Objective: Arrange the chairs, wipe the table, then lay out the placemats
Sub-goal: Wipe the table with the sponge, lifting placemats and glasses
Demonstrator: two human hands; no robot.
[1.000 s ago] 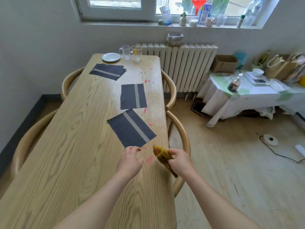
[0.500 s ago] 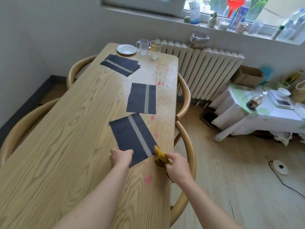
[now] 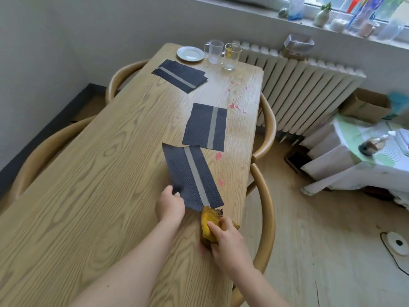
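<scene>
Head view: the mat (image 3: 191, 176) is pinched at its near-left corner by the left grip (image 3: 170, 206) and lies from there toward 1 o'clock on the desk (image 3: 88, 196). The cloth (image 3: 209, 220) is clasped by the curled right grip (image 3: 230, 240), at the mat's 5 o'clock, just beside its near edge.

Dark grey herringbone placemats (image 3: 191, 177) with a pale stripe lie on a light oak-grain table (image 3: 88, 185) flecked pink, beside a yellow cloth (image 3: 209, 226).
</scene>
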